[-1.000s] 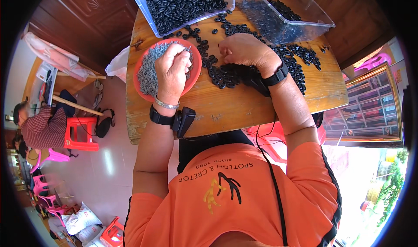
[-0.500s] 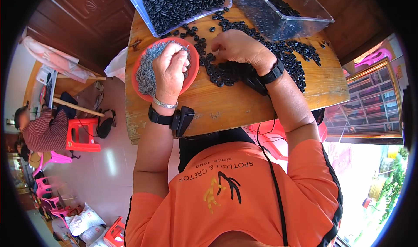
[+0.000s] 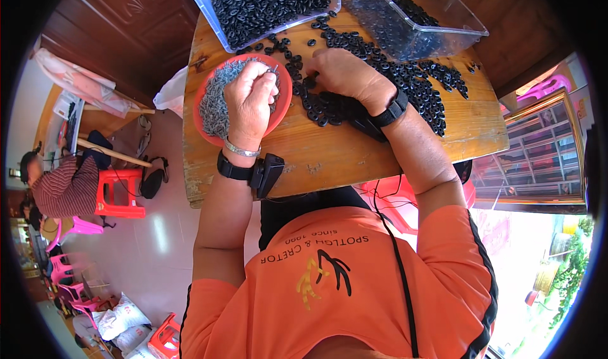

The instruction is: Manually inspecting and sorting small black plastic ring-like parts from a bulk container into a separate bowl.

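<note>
Wooden table (image 3: 297, 163), two see-through bins (image 3: 408, 45) at its far side, red bowl (image 3: 285, 102) at left.
The right hand (image 3: 351, 77) hangs bent-fingered mid-table, whether gripping anything I can't tell; the left hand (image 3: 249, 102) is curled closed over the bowl. Black oval pieces (image 3: 432, 99) spread around the right; grey pins (image 3: 214, 99) fill the bowl, one pin (image 3: 275, 68) pinched in the left.

Thin grey pins (image 3: 212, 109) are lying heaped in a red-orange bowl (image 3: 285, 102), upper left of centre | a single pin (image 3: 275, 68) is jutting upward there | glossy black oval pieces (image 3: 428, 106) are sprawling loosely, upper centre to upper right
</note>
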Tool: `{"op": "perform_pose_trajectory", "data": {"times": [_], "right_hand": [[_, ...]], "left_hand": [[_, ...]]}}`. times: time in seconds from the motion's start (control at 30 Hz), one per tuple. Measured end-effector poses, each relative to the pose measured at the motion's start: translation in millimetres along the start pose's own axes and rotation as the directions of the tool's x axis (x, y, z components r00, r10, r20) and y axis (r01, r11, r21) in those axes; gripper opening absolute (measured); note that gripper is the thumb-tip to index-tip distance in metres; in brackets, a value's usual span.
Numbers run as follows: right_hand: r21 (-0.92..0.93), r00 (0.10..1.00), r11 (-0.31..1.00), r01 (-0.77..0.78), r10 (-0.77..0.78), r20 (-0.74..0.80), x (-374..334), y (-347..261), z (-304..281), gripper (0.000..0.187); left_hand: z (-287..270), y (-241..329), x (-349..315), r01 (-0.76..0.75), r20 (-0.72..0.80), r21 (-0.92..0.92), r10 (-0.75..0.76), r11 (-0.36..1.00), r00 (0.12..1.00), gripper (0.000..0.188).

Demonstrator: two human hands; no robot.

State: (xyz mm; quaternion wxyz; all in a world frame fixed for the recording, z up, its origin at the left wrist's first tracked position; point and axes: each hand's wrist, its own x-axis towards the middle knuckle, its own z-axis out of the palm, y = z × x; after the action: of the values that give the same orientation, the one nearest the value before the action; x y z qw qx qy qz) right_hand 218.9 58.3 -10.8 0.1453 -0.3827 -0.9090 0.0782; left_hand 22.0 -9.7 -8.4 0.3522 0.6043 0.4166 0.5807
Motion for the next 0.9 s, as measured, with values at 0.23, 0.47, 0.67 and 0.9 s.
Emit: {"op": "perform_pose_trajectory", "data": {"times": [0.23, 0.47, 0.67, 0.9], "right_hand": [[0.142, 0.993, 0.990, -0.025, 0.041, -0.108, 6, 1, -8, 0.023], [0.816, 0.989, 0.577, -0.013, 0.129, -0.075, 8, -11, -15, 0.016], [0.920, 0.995, 0.387, 0.055, 0.057, -0.083, 8, -12, -15, 0.017], [0.927, 0.994, 0.361, 0.101, 0.010, -0.112, 7, -16, -17, 0.019]], "left_hand": [[-1, 0, 1, 0.014, 0.005, -0.022, -0.014, 1.000, 1.000, 0.012], [0, 2, -1, -0.007, -0.007, 0.018, 0.007, 1.000, 1.000, 0.010], [1, 0, -1, -0.026, -0.015, 0.047, 0.026, 0.999, 1.000, 0.010], [0, -5, 0, -0.044, -0.004, 0.030, 0.044, 0.999, 0.999, 0.010]]}}
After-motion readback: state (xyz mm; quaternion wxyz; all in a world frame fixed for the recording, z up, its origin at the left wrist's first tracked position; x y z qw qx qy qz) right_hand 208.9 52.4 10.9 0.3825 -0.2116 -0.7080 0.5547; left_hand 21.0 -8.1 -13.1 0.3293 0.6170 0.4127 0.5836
